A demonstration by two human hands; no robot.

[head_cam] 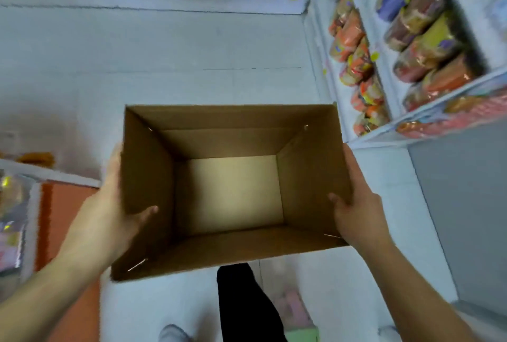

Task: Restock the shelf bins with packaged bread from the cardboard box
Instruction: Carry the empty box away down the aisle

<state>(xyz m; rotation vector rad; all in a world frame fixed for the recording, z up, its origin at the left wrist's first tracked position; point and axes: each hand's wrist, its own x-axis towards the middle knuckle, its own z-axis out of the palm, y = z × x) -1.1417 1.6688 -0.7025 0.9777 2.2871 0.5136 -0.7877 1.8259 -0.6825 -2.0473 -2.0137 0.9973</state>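
cardboard box (pixel 233 188): open, interior bare, held above floor (pixel 164 53) | left hand (pixel 115 204): clasps left wall, thumb inside | right hand (pixel 354 204): clasps right wall, thumb inside | packaged bread (pixel 359 67): in shelf bins (pixel 395 100), right

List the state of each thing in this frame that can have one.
cardboard box: open at the top, empty, held up off the floor.
left hand: grip on the box's left wall, thumb inside.
right hand: grip on the box's right wall, thumb inside.
shelf bins: stocked with packaged bread.
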